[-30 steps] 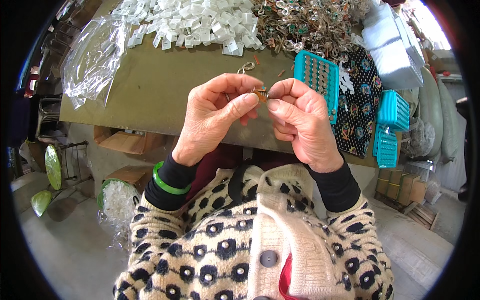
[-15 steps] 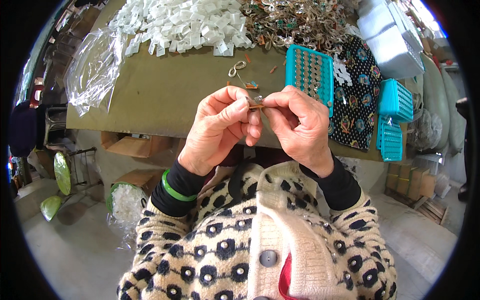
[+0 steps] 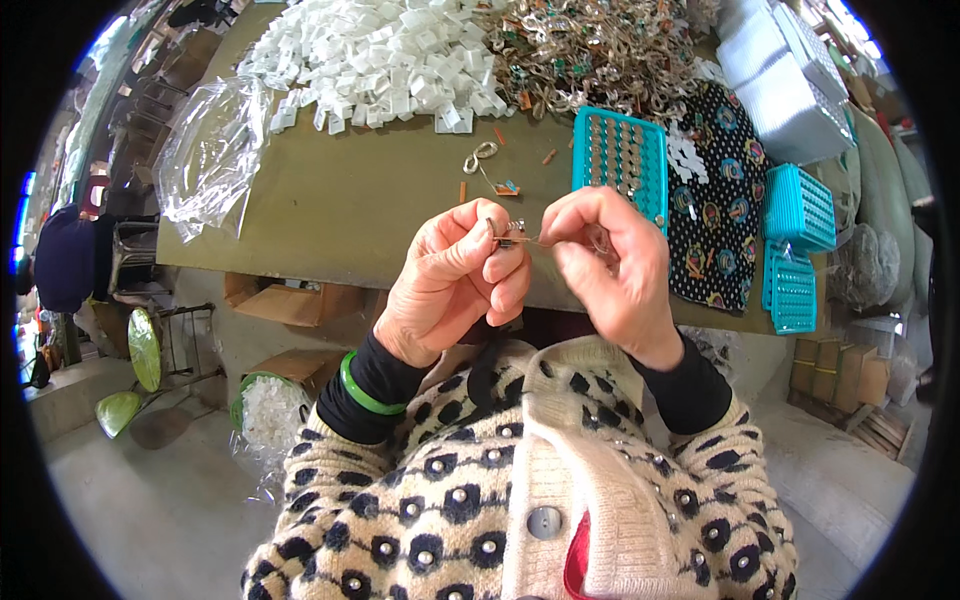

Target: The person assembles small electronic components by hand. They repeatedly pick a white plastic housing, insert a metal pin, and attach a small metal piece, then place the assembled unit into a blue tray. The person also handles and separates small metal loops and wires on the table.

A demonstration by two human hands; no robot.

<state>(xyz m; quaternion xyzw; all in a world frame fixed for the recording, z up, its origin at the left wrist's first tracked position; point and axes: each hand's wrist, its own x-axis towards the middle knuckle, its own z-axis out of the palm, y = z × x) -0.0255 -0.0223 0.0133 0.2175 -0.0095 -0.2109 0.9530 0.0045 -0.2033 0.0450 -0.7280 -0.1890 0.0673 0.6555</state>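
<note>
Between the thumb and fingers of my left hand (image 3: 445,280) is a small electronic part with a metal spring (image 3: 514,230). A thin pale wire (image 3: 530,241) runs from it toward my right hand (image 3: 625,275), whose thumb and index finger pinch together at the wire's end. Just beyond the left fingertips, a small orange circuit board (image 3: 508,188) with a coiled white wire (image 3: 481,157) lies on the table. Past the right hand stands a teal tray (image 3: 654,150) with rows of round metal button cells in its holes.
A heap of white plastic cases (image 3: 390,60) and a tangled heap of wired parts (image 3: 600,50) cover the far table (image 3: 330,190). Clear plastic bag (image 3: 215,150) at left; patterned black cloth (image 3: 715,240), stacked teal trays (image 3: 800,205) and white trays (image 3: 790,90) at right.
My right hand has drawn away to the right, opening a gap spanned by the thin wire. My left hand keeps its grip on the small part. The whole view has shifted slightly.
</note>
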